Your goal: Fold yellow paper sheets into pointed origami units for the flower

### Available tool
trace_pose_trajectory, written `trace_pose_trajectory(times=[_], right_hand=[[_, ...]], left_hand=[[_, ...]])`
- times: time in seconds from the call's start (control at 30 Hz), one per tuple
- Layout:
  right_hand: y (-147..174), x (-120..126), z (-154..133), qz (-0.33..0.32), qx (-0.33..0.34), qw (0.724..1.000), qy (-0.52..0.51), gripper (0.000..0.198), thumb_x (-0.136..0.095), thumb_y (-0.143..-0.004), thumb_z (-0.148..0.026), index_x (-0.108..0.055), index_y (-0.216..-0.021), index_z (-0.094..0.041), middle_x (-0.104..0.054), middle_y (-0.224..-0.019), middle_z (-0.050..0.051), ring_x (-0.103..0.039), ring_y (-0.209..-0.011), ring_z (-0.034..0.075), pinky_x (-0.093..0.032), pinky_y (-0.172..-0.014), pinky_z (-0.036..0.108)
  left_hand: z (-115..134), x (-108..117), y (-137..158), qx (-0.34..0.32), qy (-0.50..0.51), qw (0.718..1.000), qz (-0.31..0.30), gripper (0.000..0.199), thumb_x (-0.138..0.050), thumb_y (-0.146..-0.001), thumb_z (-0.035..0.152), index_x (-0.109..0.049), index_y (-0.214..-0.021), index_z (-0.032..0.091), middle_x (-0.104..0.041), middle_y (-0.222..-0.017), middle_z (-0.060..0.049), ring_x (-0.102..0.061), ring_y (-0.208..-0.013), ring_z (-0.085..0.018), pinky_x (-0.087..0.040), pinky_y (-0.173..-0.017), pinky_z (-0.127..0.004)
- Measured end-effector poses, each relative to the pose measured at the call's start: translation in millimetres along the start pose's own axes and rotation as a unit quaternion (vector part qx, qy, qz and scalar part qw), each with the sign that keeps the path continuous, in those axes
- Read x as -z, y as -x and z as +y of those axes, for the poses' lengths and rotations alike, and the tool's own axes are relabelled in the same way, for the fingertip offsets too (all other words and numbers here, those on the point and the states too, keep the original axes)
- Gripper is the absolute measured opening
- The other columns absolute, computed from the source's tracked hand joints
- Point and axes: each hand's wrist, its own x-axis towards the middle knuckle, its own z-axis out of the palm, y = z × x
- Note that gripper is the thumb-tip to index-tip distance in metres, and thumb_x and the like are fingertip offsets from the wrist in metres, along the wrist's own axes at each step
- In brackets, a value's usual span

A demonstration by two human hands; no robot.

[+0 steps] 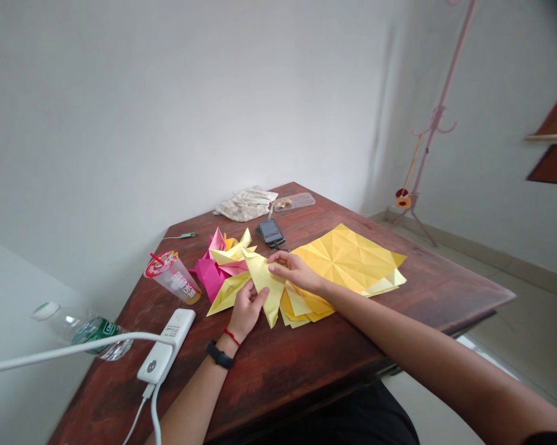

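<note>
A pale yellow folded paper (265,278), pointed at both ends, is held between my two hands above the table. My left hand (248,309) grips its lower left edge, thumb on top. At its upper right edge my right hand (290,267) pinches the paper with thumb and fingers. Just left of it lie a magenta folded paper (209,276) and several pink and yellow folded pieces. On the right is a stack of creased yellow paper sheets (347,253), partly under my right forearm. The fingers beneath the paper are hidden.
On the left stand a plastic drink cup (176,279) with a red straw, a water bottle (93,330) and a white power strip (167,346) with cables. Further back lie a phone (271,232), a crumpled cloth (246,204) and a clear plastic box (299,201).
</note>
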Motion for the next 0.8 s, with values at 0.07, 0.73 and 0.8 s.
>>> trace_pose_trajectory(times=[0.07,0.73,0.8], right_hand=[[0.1,0.5,2.6,0.006,0.026,0.998,0.049,0.038,-0.077,-0.079,-0.046,-0.061,-0.101,-0.020,-0.065,-0.101,0.005,-0.061,-0.097,0.022,-0.046,-0.090,0.036],[2.6,-0.3,2.5,-0.030,0.048,0.997,0.045,0.059,-0.083,-0.074,-0.036,-0.047,-0.119,-0.023,-0.061,-0.095,0.003,-0.063,-0.092,0.022,-0.053,-0.076,0.033],[2.7,-1.1,0.3,-0.039,0.041,0.998,0.014,0.059,-0.084,-0.073,-0.036,-0.047,-0.118,-0.023,-0.063,-0.097,0.004,-0.064,-0.093,0.022,-0.054,-0.075,0.032]], left_hand=[[-2.2,0.4,-0.9,-0.002,-0.004,1.000,0.010,0.047,-0.070,-0.084,0.043,-0.062,-0.119,0.012,-0.073,-0.115,-0.015,-0.070,-0.100,-0.028,-0.056,-0.081,-0.033],[0.2,8.0,1.4,0.041,0.050,0.997,0.030,0.041,-0.058,-0.089,0.050,-0.068,-0.114,0.020,-0.075,-0.096,-0.008,-0.071,-0.085,-0.028,-0.061,-0.064,-0.038],[1.6,8.3,1.5,0.029,0.035,0.999,0.027,0.040,-0.057,-0.089,0.049,-0.070,-0.112,0.019,-0.075,-0.095,-0.008,-0.071,-0.088,-0.028,-0.061,-0.066,-0.037]])
